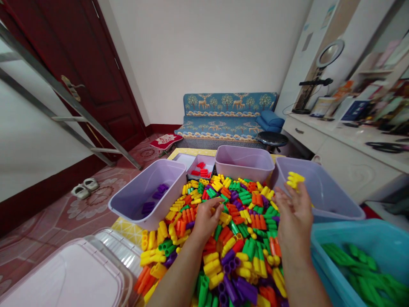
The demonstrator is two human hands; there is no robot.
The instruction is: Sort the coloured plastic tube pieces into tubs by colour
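A big heap of plastic toy blocks in yellow, green, orange, purple and red, each like joined tubes, spreads across the table. Over the middle of it is my left hand, its thumb and index finger apart, beside a yellow block in the heap. My right hand is raised at the right of the heap, with a yellow block at its fingertips, in front of the right lilac bin. The grip on that block is partly hidden.
Purple blocks lie in the left lilac bin, and red ones in a small tray. Another lilac bin stands at the back. A turquoise bin with green pieces is at right front. Stacked lids lie at left front.
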